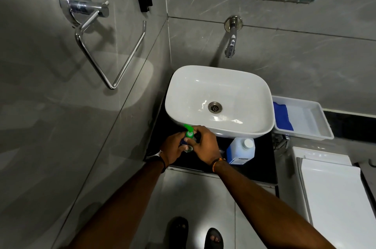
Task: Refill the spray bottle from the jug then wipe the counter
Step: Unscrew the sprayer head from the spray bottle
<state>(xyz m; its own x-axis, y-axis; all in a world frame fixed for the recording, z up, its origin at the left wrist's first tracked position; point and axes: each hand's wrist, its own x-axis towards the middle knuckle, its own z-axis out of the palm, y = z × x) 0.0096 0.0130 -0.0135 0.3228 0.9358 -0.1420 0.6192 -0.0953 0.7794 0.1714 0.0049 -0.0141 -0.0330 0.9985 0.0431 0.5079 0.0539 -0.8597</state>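
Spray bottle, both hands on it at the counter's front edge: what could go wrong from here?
1. The spray bottle sits near the black counter edge; twisting its green top could tip it to the floor.
2. The jug stands close beside the right hand; a careless elbow might knock it.
3. The blue cloth lies in the tray, out of easy reach for spills.

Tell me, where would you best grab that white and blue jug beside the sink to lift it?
Probably around the body of the jug, coming from its right side. It stands upright on the dark counter with its white cap still on. Its right is open, while the right hand and spray bottle crowd its left and the sink stands just behind. No handle is visible from here.
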